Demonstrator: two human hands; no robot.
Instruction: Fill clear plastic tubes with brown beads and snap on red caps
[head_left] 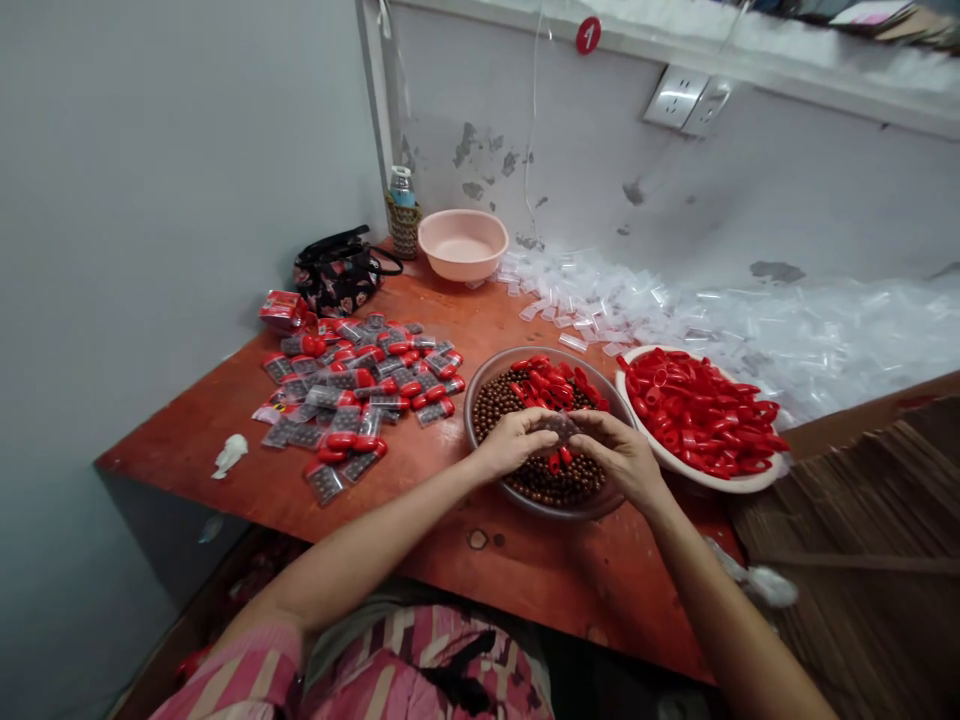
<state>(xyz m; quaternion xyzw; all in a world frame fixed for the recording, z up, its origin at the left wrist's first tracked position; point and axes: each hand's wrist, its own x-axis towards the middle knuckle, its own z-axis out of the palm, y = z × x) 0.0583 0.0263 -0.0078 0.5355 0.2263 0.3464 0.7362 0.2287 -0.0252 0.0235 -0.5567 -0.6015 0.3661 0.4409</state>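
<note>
Both my hands are over a grey-brown basin (475, 420) of small round brown balls (555, 490), with red plastic caps (551, 378) lying on top of them. Between the hands is a small clear plastic case (559, 428) that looks filled with brown balls. My left hand (517, 440) pinches it from the left, and my right hand (619, 455) grips its other end, where a bit of red shows. The fingers cover much of the case.
Filled cases with red caps (367, 385) lie heaped at left. At right stand a white basin (739, 484) of red caps and stacked cardboard (862, 540). Empty clear cases (810, 330) pile along the wall. Behind are a pink basin (463, 262), a flowered bag (341, 275) and a bottle (403, 187).
</note>
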